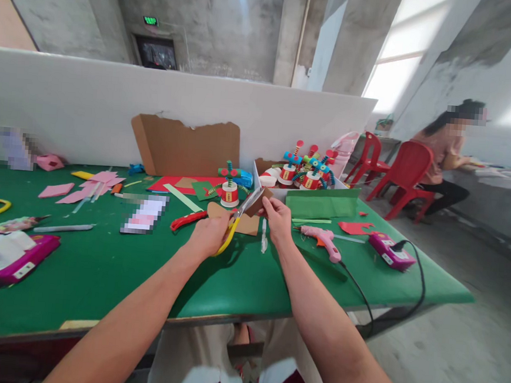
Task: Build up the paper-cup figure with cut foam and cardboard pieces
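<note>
My left hand (209,234) is closed round the yellow handles of a pair of scissors (234,228), whose blades point up and to the right. Between finger and thumb, my right hand (278,220) pinches a small piece of brown cardboard (260,205) at the blade tips. How far the blades reach into the cardboard I cannot tell. Below lies more flat brown cardboard (248,224), and a clear pen-like tube (264,236) is just left of my right wrist. A red-handled tool (186,220) rests left of my left hand. Behind the scissors stands a paper-cup figure (229,193) with spring arms.
A box (277,188) at the back holds several similar figures. On the right, a pink glue gun (325,239) trails a cord near a magenta power strip (391,251). Pink paper scraps (92,187) lie left. Beyond red chairs (411,171), another person (447,147) sits at a table.
</note>
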A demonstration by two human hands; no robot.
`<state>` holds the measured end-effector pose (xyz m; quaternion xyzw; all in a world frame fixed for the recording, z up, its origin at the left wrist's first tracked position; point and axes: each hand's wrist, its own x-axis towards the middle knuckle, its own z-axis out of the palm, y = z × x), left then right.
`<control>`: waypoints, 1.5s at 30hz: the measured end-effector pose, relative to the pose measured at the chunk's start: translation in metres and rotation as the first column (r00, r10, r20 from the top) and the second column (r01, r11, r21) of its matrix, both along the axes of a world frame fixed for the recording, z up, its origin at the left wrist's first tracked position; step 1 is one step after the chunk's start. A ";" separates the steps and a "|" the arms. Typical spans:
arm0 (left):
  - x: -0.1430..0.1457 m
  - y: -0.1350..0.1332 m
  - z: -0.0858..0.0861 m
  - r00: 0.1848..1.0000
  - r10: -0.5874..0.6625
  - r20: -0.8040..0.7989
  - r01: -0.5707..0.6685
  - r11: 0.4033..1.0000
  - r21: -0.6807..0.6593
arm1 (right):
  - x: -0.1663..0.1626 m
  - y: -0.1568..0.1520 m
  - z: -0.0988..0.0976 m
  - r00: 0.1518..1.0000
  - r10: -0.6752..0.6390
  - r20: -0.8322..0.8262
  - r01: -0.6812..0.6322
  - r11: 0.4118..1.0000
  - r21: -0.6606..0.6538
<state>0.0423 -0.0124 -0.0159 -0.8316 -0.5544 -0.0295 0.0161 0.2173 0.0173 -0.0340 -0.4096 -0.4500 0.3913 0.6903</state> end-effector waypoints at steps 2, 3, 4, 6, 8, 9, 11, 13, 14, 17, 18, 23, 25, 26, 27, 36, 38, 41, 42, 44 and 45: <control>0.000 0.000 -0.001 1.000 -0.002 -0.001 0.002 1.000 0.010 | -0.001 0.000 0.000 1.000 -0.002 0.004 0.002 1.000 -0.002; 0.000 0.000 -0.001 1.000 -0.002 -0.001 0.002 1.000 0.016 | -0.001 0.000 0.000 1.000 0.000 0.005 0.000 1.000 -0.001; 0.000 0.000 -0.001 1.000 -0.003 -0.002 0.003 1.000 0.021 | -0.001 0.000 0.000 1.000 0.005 0.006 -0.005 1.000 -0.001; 0.000 0.000 0.000 1.000 -0.002 -0.003 0.003 1.000 0.022 | -0.002 0.000 0.000 1.000 0.015 0.006 -0.015 1.000 -0.001; 0.001 -0.001 0.000 1.000 0.002 -0.007 -0.002 1.000 0.020 | -0.002 -0.001 -0.001 1.000 0.020 0.010 -0.020 1.000 -0.005; 0.001 -0.002 0.001 1.000 0.004 -0.010 -0.004 1.000 0.019 | -0.003 -0.001 -0.001 1.000 0.020 0.014 -0.020 1.000 -0.006; 0.001 -0.002 0.002 1.000 0.013 -0.018 -0.012 1.000 0.019 | -0.003 -0.001 -0.001 1.000 0.020 0.022 -0.020 1.000 -0.006; 0.001 -0.002 0.003 0.999 0.013 -0.029 -0.013 1.000 0.018 | -0.004 -0.002 -0.001 0.999 0.027 0.021 -0.027 1.000 -0.004; 0.001 -0.003 0.003 0.999 0.012 -0.034 -0.012 1.000 0.017 | -0.004 -0.002 -0.001 0.999 0.032 0.016 -0.032 0.999 -0.003; 0.002 -0.003 0.003 0.999 0.007 -0.043 -0.006 1.000 0.020 | -0.005 -0.003 -0.001 0.999 0.047 -0.008 -0.047 0.999 0.000; 0.002 -0.003 0.004 0.999 0.006 -0.043 -0.005 1.000 0.019 | -0.005 -0.003 -0.001 0.999 0.051 -0.019 -0.051 0.999 0.001; 0.002 -0.003 0.004 0.999 0.003 -0.034 -0.003 1.000 0.012 | -0.006 -0.002 -0.002 0.996 0.060 -0.065 -0.060 0.998 -0.007; 0.001 -0.004 0.005 1.000 0.001 -0.030 0.000 1.000 0.018 | -0.006 -0.001 -0.002 0.995 0.062 -0.075 -0.062 0.998 -0.008; 0.001 -0.004 0.005 1.000 -0.001 -0.027 0.002 1.000 0.021 | -0.006 -0.001 -0.002 0.995 0.063 -0.078 -0.064 0.998 -0.007; 0.001 -0.004 0.005 1.000 -0.004 -0.024 0.004 1.000 0.023 | -0.006 -0.001 -0.003 0.995 0.066 -0.080 -0.066 0.998 -0.005; 0.003 -0.005 0.006 1.000 -0.009 0.001 0.009 1.000 0.017 | -0.005 0.000 -0.003 0.993 0.071 -0.095 -0.072 0.997 -0.009; 0.003 -0.006 0.006 1.000 -0.012 0.003 0.012 1.000 0.014 | -0.005 0.000 -0.003 0.992 0.074 -0.102 -0.076 0.997 -0.009; 0.003 -0.006 0.007 1.000 -0.012 0.001 0.012 1.000 0.011 | -0.006 0.000 -0.003 0.991 0.076 -0.110 -0.079 0.997 -0.018; 0.002 -0.006 0.007 1.000 -0.011 0.002 0.011 1.000 0.010 | -0.005 0.000 -0.003 0.991 0.078 -0.112 -0.081 0.997 -0.020; 0.002 -0.006 0.007 1.000 -0.009 0.011 0.009 1.000 0.008 | -0.005 0.000 -0.002 0.990 0.084 -0.114 -0.087 0.996 -0.020; 0.002 -0.006 0.006 1.000 -0.012 0.016 0.012 1.000 0.009 | -0.004 0.000 -0.002 0.990 0.086 -0.116 -0.089 0.996 -0.020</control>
